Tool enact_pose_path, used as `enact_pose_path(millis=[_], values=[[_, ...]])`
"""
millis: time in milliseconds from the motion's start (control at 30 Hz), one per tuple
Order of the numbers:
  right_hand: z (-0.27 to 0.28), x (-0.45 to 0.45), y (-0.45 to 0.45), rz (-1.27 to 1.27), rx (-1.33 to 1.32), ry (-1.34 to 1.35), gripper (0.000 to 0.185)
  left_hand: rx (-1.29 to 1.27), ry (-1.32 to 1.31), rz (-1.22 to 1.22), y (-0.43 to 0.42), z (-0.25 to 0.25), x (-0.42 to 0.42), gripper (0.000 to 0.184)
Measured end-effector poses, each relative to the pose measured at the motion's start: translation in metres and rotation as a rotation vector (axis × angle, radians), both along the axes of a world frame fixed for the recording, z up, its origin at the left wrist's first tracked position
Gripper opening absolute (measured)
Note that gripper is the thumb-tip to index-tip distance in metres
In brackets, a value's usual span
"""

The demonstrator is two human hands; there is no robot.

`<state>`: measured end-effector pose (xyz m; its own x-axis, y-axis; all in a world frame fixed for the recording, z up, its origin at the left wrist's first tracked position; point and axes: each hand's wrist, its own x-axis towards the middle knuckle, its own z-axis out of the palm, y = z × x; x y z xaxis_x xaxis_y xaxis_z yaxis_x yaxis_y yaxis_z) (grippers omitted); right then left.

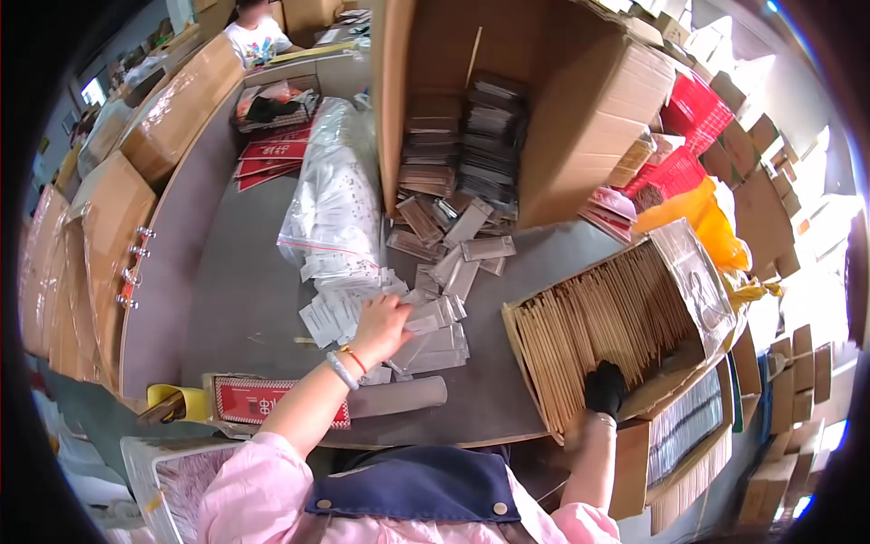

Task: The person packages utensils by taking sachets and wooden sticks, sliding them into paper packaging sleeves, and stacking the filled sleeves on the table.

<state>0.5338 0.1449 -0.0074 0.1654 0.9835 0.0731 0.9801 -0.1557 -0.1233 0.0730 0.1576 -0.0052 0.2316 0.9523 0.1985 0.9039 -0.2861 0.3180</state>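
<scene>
My left hand [382,325] is bare, with a bracelet and a red cord at the wrist. Its fingers are closed at the edge of a small clear packet [428,319] that lies over other such packets. White paper slips [331,317] spill from a large clear plastic bag [335,195] just beyond this hand. In a black glove, my right hand [604,388] reaches into an open carton [535,385] and touches the tightly packed brown cardboard pieces [603,313]. Its fingertips are too dark to make out.
A tall open carton [580,136] at the back holds stacks of packets [489,127]. Near the front edge lie a red-printed box [245,399] and a grey roll [399,396]. Another carton [689,426] stands right. A person [256,34] is at the far left.
</scene>
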Motion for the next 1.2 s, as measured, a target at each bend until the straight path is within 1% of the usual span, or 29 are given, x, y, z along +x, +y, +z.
enact_pose_path(millis=[33, 133, 167, 200, 233, 267, 300, 367, 400, 433, 500, 533, 567, 633, 667, 733, 767, 833, 867, 933, 967, 1033, 1067, 1100, 1167, 1200], values=[[0.001, -0.002, 0.000, -0.011, -0.002, 0.001, 0.030, 0.012, 0.022, 0.014, -0.001, 0.004, 0.000, 0.037], [0.018, -0.019, -0.001, -0.099, -0.016, 0.007, 0.022, 0.069, 0.019, -0.009, -0.004, 0.005, 0.004, 0.036], [0.011, -0.011, -0.002, -0.101, -0.018, 0.009, 0.022, 0.105, 0.012, -0.008, -0.005, 0.005, 0.004, 0.034], [0.013, -0.011, -0.002, -0.101, 0.102, 0.034, 0.022, 0.102, 0.017, -0.003, -0.006, 0.004, 0.004, 0.034], [0.013, -0.015, -0.001, -0.095, 0.220, 0.061, 0.022, 0.109, -0.027, -0.015, -0.005, 0.001, 0.004, 0.030], [0.020, -0.013, -0.002, -0.223, 0.079, 0.145, 0.022, 0.116, -0.070, -0.025, -0.006, 0.000, 0.003, 0.026], [0.032, -0.022, -0.006, -0.211, 0.072, 0.151, 0.022, 0.112, -0.063, -0.012, -0.010, 0.005, 0.002, 0.026], [0.043, -0.033, -0.010, -0.166, 0.237, 0.334, 0.021, -0.100, -0.399, 0.046, -0.023, 0.028, 0.002, 0.021], [0.038, -0.039, -0.011, -0.078, 0.310, 0.291, 0.015, -0.113, -0.504, 0.064, -0.035, 0.039, 0.002, 0.020], [0.035, -0.046, -0.013, -0.067, 0.294, 0.298, 0.015, -0.123, -0.499, 0.081, -0.048, 0.046, -0.002, 0.020], [0.045, -0.082, -0.023, 0.268, 0.312, 0.377, 0.014, -0.326, -0.510, -0.032, -0.076, 0.051, -0.012, 0.023], [0.050, -0.107, -0.025, 0.374, 0.234, 0.468, 0.013, -0.380, -0.424, -0.059, -0.088, 0.047, -0.014, 0.026], [0.056, -0.135, -0.027, 0.483, 0.155, 0.558, 0.013, -0.299, -0.132, -0.102, -0.100, 0.044, -0.014, 0.031], [0.039, -0.171, -0.032, 0.647, -0.025, 0.571, 0.015, -0.241, -0.105, 0.034, -0.121, 0.042, -0.013, 0.041], [0.034, -0.181, -0.031, 0.661, -0.035, 0.578, 0.015, -0.247, -0.103, 0.050, -0.128, 0.044, -0.020, 0.041], [0.025, -0.194, -0.031, 0.854, -0.166, 0.602, 0.020, -0.140, -0.180, 0.126, -0.147, 0.050, -0.036, 0.059], [0.022, -0.198, -0.031, 0.869, -0.174, 0.603, 0.020, -0.141, -0.181, 0.143, -0.155, 0.052, -0.043, 0.059], [0.016, -0.202, -0.028, 0.935, -0.270, 0.241, 0.022, -0.139, -0.054, 0.107, -0.166, 0.054, -0.052, 0.070], [0.009, -0.210, -0.027, 0.947, -0.277, 0.238, 0.022, -0.140, -0.073, 0.129, -0.168, 0.046, -0.050, 0.069], [-0.005, -0.231, -0.031, 1.047, -0.190, 0.413, 0.021, -0.153, -0.131, 0.111, -0.163, 0.032, -0.036, 0.070], [-0.013, -0.236, -0.031, 1.050, -0.186, 0.410, 0.021, -0.149, -0.181, 0.081, -0.157, 0.030, -0.031, 0.071], [-0.021, -0.242, -0.031, 1.014, -0.076, 0.647, 0.019, -0.130, -0.165, 0.087, -0.154, 0.040, -0.027, 0.073], [-0.019, -0.230, -0.024, 1.007, -0.032, 0.489, 0.017, -0.125, -0.098, 0.098, -0.154, 0.047, -0.029, 0.073], [-0.015, -0.228, -0.026, 1.013, -0.036, 0.483, 0.017, -0.121, -0.033, 0.110, -0.155, 0.050, -0.029, 0.074], [-0.007, -0.224, -0.031, 0.729, -0.192, 0.581, 0.018, -0.121, -0.027, 0.097, -0.155, 0.042, -0.028, 0.074], [-0.017, -0.245, -0.042, 0.627, -0.242, 0.658, 0.011, -0.138, -0.060, 0.083, -0.153, 0.033, -0.023, 0.073]])
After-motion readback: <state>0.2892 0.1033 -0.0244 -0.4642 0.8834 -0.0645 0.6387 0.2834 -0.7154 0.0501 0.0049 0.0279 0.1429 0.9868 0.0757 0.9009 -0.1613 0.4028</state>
